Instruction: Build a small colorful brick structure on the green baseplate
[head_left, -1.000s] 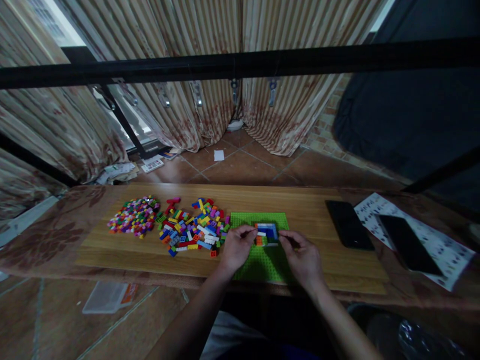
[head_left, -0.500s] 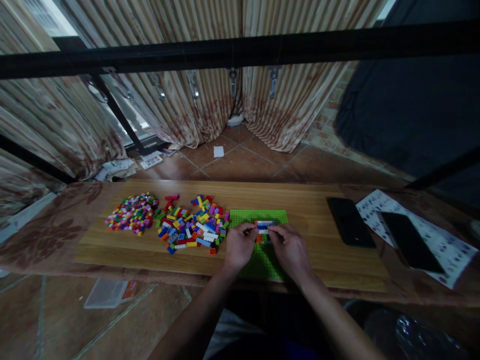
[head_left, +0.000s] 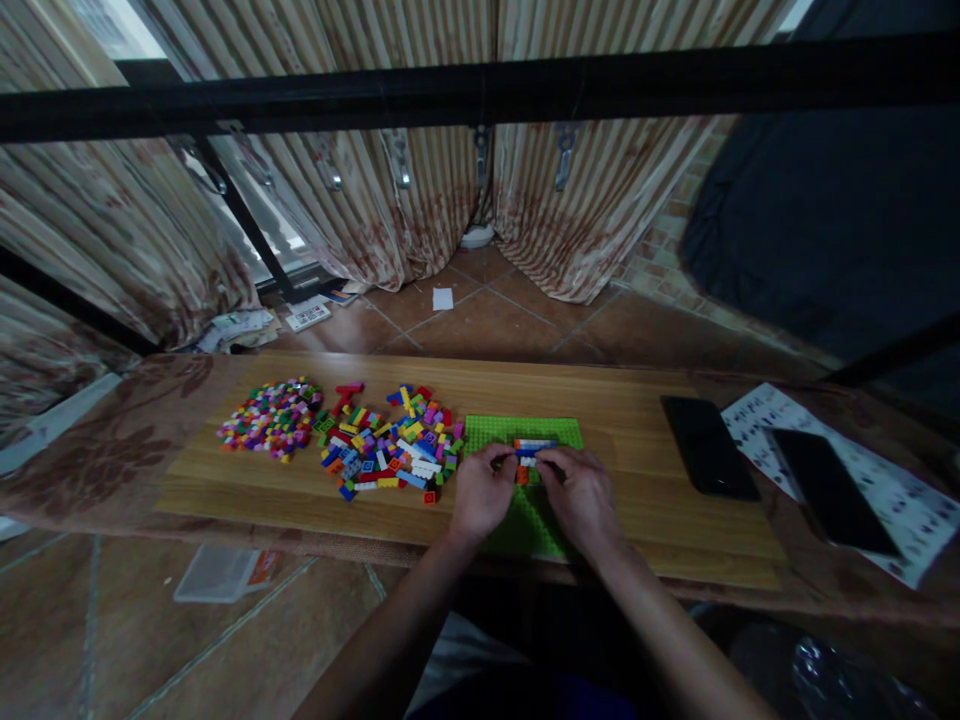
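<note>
On the green baseplate [head_left: 487, 428] stands a small build of toy bricks with white, blue and orange parts. Both my hands meet at a blue brick [head_left: 529, 453] in this build. My left hand [head_left: 482, 490] is closed, thumb and finger pinched at the brick's left end. From the other side my right hand [head_left: 581, 495] grips its right end, fingers bent together. Just nearer to me, an orange brick [head_left: 523, 475] shows between the hands. My fingers hide part of the build, and whether the blue brick is fully seated I cannot tell.
Left of the baseplate lies a loose heap of mixed bricks [head_left: 390, 450], with a pile of smaller pieces [head_left: 270, 415] beyond it. A black phone [head_left: 709, 445] lies on the wooden board [head_left: 637, 540]. Farther right, another dark device [head_left: 832, 490] rests on a printed sheet [head_left: 765, 405].
The view has shifted slightly. My hands stay at the blue brick, with only slight finger movement, and a little more of the orange brick shows between them.
</note>
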